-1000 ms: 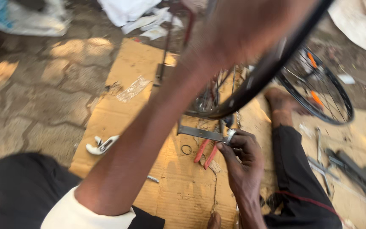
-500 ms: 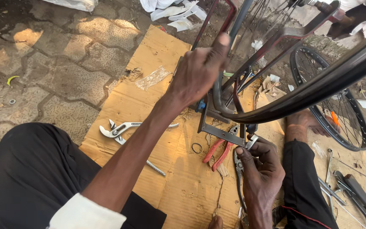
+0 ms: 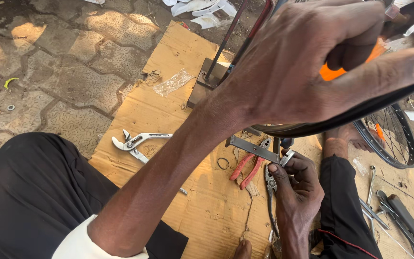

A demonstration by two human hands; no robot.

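**Fingers clamp the rim above, pinch a small fitting below**

Fingers of the left hand (image 3: 312,67), upper right of frame, are clenched round the black wheel rim (image 3: 379,103), beside an orange reflector (image 3: 331,73). Lower centre-right, the right hand (image 3: 298,192) pinches a small metal fitting (image 3: 287,157) at the end of a flat grey bar (image 3: 252,147); dark pliers (image 3: 270,192) lie against its palm.

Left to right on the cardboard sheet (image 3: 168,105): silver adjustable pliers (image 3: 137,140) at centre-left, a small ring (image 3: 223,163), red-handled pliers (image 3: 246,169) just beside the bar.

Judged step: steadying the wheel while working the fitting. Next move likely calls for a firm hold on the rim and a sure tool grip.

Against the frame half a second back: the left hand sits much closer to the camera and fills the upper right; the right hand is in much the same spot.
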